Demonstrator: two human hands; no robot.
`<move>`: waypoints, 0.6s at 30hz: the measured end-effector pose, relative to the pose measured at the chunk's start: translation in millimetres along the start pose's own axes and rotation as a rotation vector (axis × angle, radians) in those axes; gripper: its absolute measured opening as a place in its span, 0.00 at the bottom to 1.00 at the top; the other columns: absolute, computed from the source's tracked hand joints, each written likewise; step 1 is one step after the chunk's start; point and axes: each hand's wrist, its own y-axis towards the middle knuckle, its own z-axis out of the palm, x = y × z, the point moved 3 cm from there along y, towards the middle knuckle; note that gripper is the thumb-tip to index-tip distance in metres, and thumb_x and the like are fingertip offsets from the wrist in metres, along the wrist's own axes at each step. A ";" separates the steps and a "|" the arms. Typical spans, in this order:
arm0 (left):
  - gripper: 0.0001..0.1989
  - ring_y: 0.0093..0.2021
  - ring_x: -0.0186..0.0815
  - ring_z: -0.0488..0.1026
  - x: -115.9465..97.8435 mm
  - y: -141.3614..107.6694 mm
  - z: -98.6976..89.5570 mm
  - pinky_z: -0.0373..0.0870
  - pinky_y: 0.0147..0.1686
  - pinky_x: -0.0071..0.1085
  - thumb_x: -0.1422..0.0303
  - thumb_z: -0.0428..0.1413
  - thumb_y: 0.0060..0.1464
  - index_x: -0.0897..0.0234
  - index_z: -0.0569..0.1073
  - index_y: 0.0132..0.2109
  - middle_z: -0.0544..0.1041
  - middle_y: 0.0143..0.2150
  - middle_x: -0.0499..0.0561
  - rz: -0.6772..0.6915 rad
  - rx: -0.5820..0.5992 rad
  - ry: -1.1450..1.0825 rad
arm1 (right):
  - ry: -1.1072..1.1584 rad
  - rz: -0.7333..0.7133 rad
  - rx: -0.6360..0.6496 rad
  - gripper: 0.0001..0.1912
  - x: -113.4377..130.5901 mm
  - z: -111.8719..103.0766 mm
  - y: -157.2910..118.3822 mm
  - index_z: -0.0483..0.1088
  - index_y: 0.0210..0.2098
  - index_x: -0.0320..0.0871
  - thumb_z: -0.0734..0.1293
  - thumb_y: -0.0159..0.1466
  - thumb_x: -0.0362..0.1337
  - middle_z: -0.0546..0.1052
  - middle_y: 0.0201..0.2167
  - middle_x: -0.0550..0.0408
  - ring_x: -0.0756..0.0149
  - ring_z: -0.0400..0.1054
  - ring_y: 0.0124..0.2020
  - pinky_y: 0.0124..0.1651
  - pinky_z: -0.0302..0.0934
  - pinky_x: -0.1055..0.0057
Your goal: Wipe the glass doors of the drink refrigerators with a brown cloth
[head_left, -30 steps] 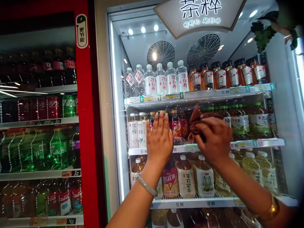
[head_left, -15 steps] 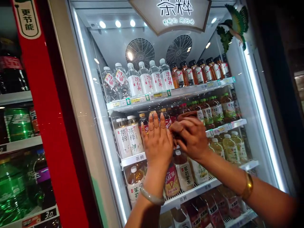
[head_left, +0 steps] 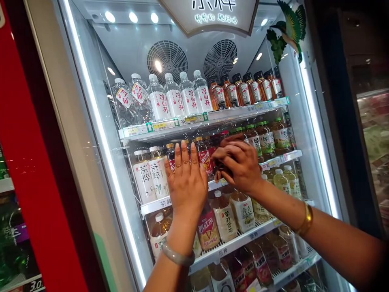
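My left hand (head_left: 187, 184) lies flat with fingers stretched upward against the clear glass door of a lit drinks fridge (head_left: 91, 77). A pale bangle (head_left: 177, 255) circles that wrist. Just to its right, my right hand (head_left: 240, 164) is at the glass with its fingers curled in, and its dark reflection overlaps the fingertips. Whatever those fingers hold, if anything, is hidden. A gold bangle (head_left: 307, 219) is on the right wrist. Behind the glass, between the hands, stand red-labelled tea bottles (head_left: 205, 158).
Clear water bottles (head_left: 174, 95) and amber bottles (head_left: 243, 91) line the top shelf. White-labelled bottles (head_left: 142, 176) stand at left, green-labelled ones (head_left: 266, 140) at right. A bird decoration (head_left: 293, 26) sits at the upper right corner. A red cabinet (head_left: 33, 162) is on the left.
The view has shifted right, so the fridge and both hands appear further left. The right hand's curled fingers have moved slightly away from the left hand, which stays flat.
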 end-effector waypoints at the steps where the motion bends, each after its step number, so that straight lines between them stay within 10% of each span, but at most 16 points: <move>1: 0.38 0.81 0.46 0.45 -0.1 0.2 -0.2 0.34 0.79 0.58 0.69 0.50 0.70 0.54 0.42 0.79 0.47 0.81 0.54 0.005 -0.005 0.015 | 0.016 -0.083 0.019 0.16 -3.3 1.7 12.1 0.74 0.51 0.53 0.71 0.63 0.42 0.75 0.55 0.51 0.50 0.62 0.62 0.65 0.56 0.50; 7: 0.39 0.80 0.45 0.46 0.0 1.1 0.9 0.36 0.79 0.55 0.67 0.50 0.70 0.52 0.40 0.79 0.50 0.80 0.53 0.012 -0.023 0.108 | -0.049 0.094 -0.064 0.15 -88.0 -5.2 34.9 0.74 0.51 0.50 0.70 0.65 0.39 0.74 0.55 0.48 0.48 0.64 0.60 0.61 0.60 0.48; 12: 0.37 0.80 0.48 0.45 -3.2 4.6 5.4 0.34 0.78 0.59 0.67 0.50 0.70 0.49 0.45 0.79 0.46 0.81 0.52 0.004 -0.027 0.151 | 0.065 -0.073 -0.027 0.11 -71.2 -13.3 -6.5 0.75 0.47 0.50 0.71 0.64 0.40 0.74 0.54 0.50 0.51 0.62 0.60 0.69 0.56 0.46; 15: 0.36 0.81 0.49 0.42 -14.0 13.3 10.5 0.29 0.77 0.62 0.68 0.49 0.70 0.52 0.44 0.79 0.44 0.81 0.55 -0.055 -0.023 0.180 | 0.125 -0.324 -0.003 0.13 -65.9 -7.6 17.1 0.74 0.51 0.53 0.69 0.67 0.43 0.75 0.56 0.54 0.54 0.61 0.62 0.72 0.53 0.49; 18: 0.36 0.81 0.49 0.38 -39.0 27.4 22.0 0.26 0.76 0.63 0.68 0.48 0.71 0.56 0.42 0.79 0.40 0.81 0.57 -0.070 -0.027 0.177 | 0.109 -0.202 -0.006 0.15 -102.1 -3.7 44.1 0.74 0.53 0.53 0.69 0.67 0.43 0.74 0.56 0.52 0.52 0.61 0.61 0.68 0.57 0.50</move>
